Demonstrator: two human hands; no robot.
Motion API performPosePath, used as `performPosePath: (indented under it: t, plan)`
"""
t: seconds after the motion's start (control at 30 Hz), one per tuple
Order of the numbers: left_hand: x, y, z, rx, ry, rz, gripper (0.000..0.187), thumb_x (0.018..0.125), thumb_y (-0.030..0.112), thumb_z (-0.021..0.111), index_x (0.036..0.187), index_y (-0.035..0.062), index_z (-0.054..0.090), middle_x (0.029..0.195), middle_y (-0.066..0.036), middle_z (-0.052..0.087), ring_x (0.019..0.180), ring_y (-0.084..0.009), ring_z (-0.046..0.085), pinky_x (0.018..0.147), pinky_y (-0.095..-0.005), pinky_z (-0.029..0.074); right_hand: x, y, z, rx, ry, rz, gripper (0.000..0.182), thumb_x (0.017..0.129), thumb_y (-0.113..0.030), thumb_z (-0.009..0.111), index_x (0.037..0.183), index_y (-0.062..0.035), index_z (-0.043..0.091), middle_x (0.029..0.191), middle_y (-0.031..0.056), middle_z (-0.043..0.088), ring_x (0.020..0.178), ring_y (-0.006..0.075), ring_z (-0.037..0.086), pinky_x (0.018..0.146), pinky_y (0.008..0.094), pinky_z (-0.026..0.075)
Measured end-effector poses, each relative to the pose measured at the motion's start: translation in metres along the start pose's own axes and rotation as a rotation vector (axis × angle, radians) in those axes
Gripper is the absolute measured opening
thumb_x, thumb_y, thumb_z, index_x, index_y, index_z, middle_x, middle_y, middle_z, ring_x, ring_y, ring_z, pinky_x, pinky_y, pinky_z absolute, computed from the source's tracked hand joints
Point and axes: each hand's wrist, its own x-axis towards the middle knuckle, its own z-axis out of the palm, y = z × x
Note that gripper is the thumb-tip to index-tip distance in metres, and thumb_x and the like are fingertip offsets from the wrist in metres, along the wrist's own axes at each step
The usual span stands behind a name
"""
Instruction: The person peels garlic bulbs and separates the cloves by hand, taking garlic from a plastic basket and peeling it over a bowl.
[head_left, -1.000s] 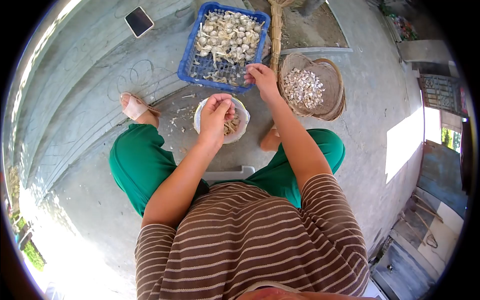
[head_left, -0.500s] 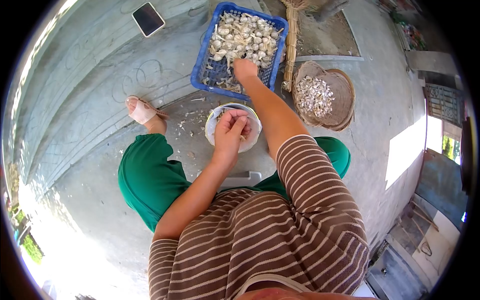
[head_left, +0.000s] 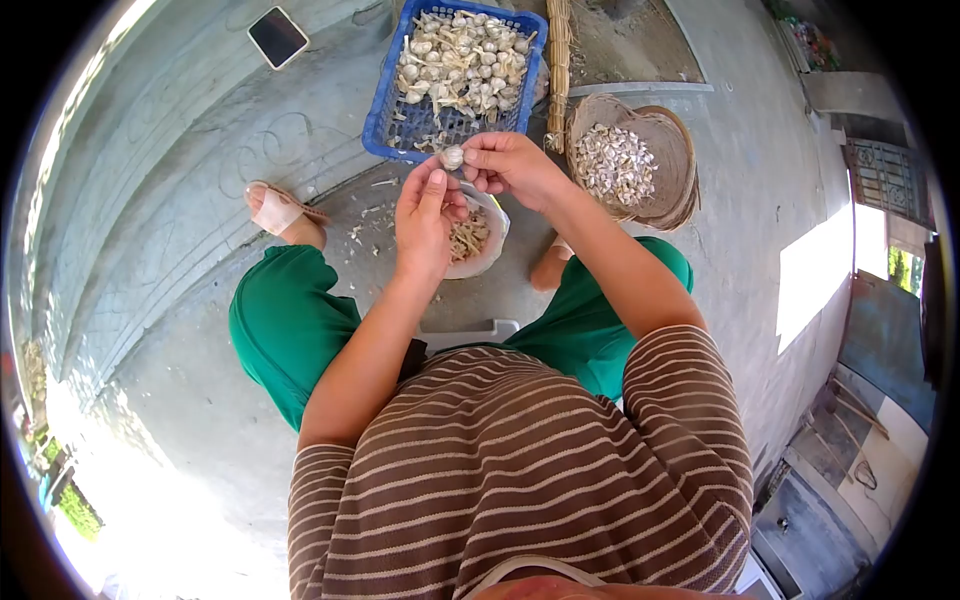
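A whitish garlic bulb (head_left: pixel 452 157) is pinched between my two hands, above the near edge of the blue crate. My right hand (head_left: pixel 515 168) grips it from the right with thumb and fingers. On its other side my left hand (head_left: pixel 425 215) has its fingertips closed against the bulb, thumb on top. Below my hands stands a white bucket (head_left: pixel 495 250) with dry stems and husks (head_left: pixel 468 237) inside, partly hidden by my left hand. The blue plastic crate (head_left: pixel 378 115) holds many garlic bulbs (head_left: pixel 470 65), heaped toward its far side.
A wicker basket (head_left: pixel 682 185) with separated garlic cloves (head_left: pixel 615 162) stands to the right. A straw broom (head_left: pixel 559 70) lies beside the crate. At the upper left, a phone or tablet (head_left: pixel 278 38) rests on the floor. Husk scraps are scattered near my sandalled foot (head_left: pixel 285 212).
My right hand has come back from the crate with a garlic bulb. My left hand has risen from over the bucket to meet it. The view has shifted slightly.
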Motion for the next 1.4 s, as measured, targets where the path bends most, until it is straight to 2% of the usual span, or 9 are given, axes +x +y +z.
performPosePath:
  t: [0.27,0.63,0.9,1.0,1.1,1.17,1.2,1.33,1.4]
  plan:
    - [-0.007,-0.001,0.004,0.162,-0.134,-0.015,0.006,0.089,0.008,0.059,0.089,0.0039,0.055,0.071,-0.002,0.056,0.058,-0.0075,0.047,0.049,-0.02,0.038,-0.04,0.01,0.015,0.137,-0.083,-0.221,0.017,0.09,-0.023,0.059,0.093,-0.0064,0.055,0.069,-0.001,0.054,0.058,0.0057,0.05,0.046,0.0162,0.035]
    - [-0.002,0.003,0.007,0.774,-0.077,0.369,0.009,0.088,0.01,0.06,0.088,0.0032,0.054,0.07,0.001,0.054,0.058,-0.004,0.045,0.051,-0.0196,0.038,-0.034,0.017,0.02,0.034,-0.01,-0.382,0.013,0.089,-0.017,0.059,0.091,-0.0049,0.055,0.071,0.0007,0.056,0.06,0.0074,0.054,0.05,0.0194,0.041]
    - [-0.008,0.002,0.003,0.515,-0.178,0.246,0.008,0.088,0.008,0.057,0.094,0.0041,0.053,0.076,0.001,0.053,0.061,-0.0046,0.046,0.052,-0.0196,0.038,-0.041,0.012,0.025,0.011,0.025,-0.409,0.013,0.09,-0.016,0.058,0.093,-0.0035,0.056,0.071,0.0007,0.057,0.058,0.0076,0.055,0.049,0.0203,0.043]
    - [-0.01,-0.001,0.0,0.65,-0.144,0.292,0.011,0.087,0.005,0.057,0.097,0.0045,0.053,0.08,0.001,0.053,0.067,-0.0065,0.047,0.057,-0.0203,0.04,-0.039,0.016,0.018,-0.083,0.02,-0.357,0.013,0.09,-0.017,0.058,0.093,-0.0042,0.057,0.066,-0.0022,0.055,0.056,0.0062,0.054,0.048,0.0199,0.042]
    - [-0.013,-0.001,-0.003,0.773,-0.013,0.348,0.014,0.085,0.003,0.056,0.099,0.0048,0.054,0.084,0.001,0.053,0.074,-0.0082,0.048,0.064,-0.0208,0.04,-0.032,0.03,0.012,-0.37,0.055,-0.304,0.014,0.087,-0.017,0.06,0.088,-0.0036,0.059,0.066,0.0044,0.06,0.06,0.0122,0.059,0.052,0.0265,0.046]
    - [-0.014,0.002,-0.005,0.753,0.059,0.332,0.015,0.084,0.002,0.056,0.099,0.0049,0.055,0.086,0.001,0.052,0.077,-0.0089,0.047,0.068,-0.0209,0.04,-0.028,0.044,0.009,-0.898,0.072,-0.411,0.02,0.082,-0.021,0.063,0.09,-0.0026,0.061,0.073,0.0115,0.065,0.068,0.0237,0.064,0.062,0.0349,0.049]
    - [-0.013,0.004,-0.006,0.661,0.029,0.236,0.013,0.085,0.003,0.055,0.098,0.005,0.056,0.085,0.001,0.052,0.077,-0.0085,0.048,0.068,-0.0209,0.039,-0.028,0.049,0.008,-1.093,0.066,-0.372,0.025,0.08,-0.025,0.062,0.091,-0.0021,0.062,0.081,0.0159,0.065,0.078,0.0328,0.063,0.071,0.0407,0.049]
    - [-0.015,0.004,-0.004,0.433,-0.019,0.004,0.01,0.087,0.005,0.054,0.096,0.0048,0.057,0.085,0.001,0.053,0.075,-0.0068,0.048,0.066,-0.0205,0.039,-0.001,0.062,-0.01,-1.234,0.038,-0.268,0.026,0.082,-0.026,0.059,0.091,-0.002,0.062,0.081,0.0164,0.065,0.079,0.0337,0.063,0.072,0.0421,0.048]
    - [-0.016,0.004,0.002,0.391,-0.015,-0.033,0.01,0.087,0.006,0.053,0.096,0.0046,0.057,0.084,0.001,0.054,0.074,-0.0063,0.048,0.065,-0.0203,0.04,0.021,0.054,-0.026,-1.261,0.187,-0.322,0.023,0.083,-0.024,0.056,0.093,-0.0046,0.063,0.079,0.0173,0.064,0.081,0.0336,0.062,0.073,0.0417,0.048]
